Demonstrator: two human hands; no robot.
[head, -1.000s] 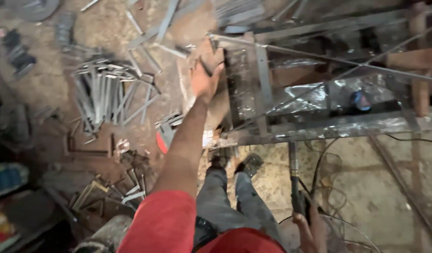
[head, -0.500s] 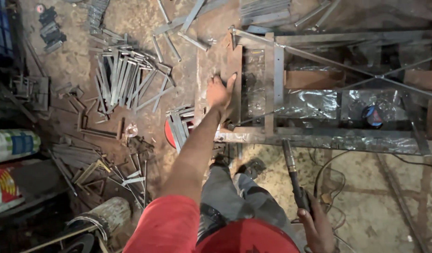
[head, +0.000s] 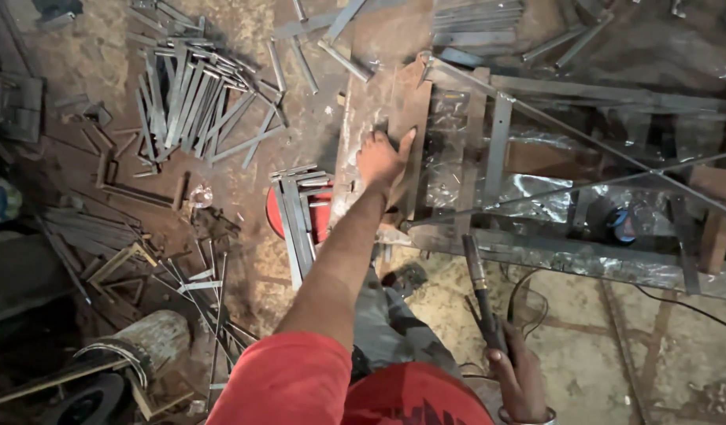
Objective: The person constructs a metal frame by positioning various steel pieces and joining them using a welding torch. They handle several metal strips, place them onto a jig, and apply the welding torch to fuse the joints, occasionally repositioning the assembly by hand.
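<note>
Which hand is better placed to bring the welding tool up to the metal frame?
Probably the right hand: it grips the welding tool, tip near the metal frame. The left hand lies flat on the rusty plate.

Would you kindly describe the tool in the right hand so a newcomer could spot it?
Find the long metal frame across the right side. Just below its near rail, the right hand grips a slim dark rod-shaped tool pointing up at the rail; unlike the scattered flat strips, it trails a cable.

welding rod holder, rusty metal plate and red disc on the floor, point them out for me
welding rod holder (head: 479,293), head view, on its dark shaft above the right hand
rusty metal plate (head: 371,110), head view, on its bare upper face
red disc (head: 275,216), head view, on its left edge beside the steel strips
</note>
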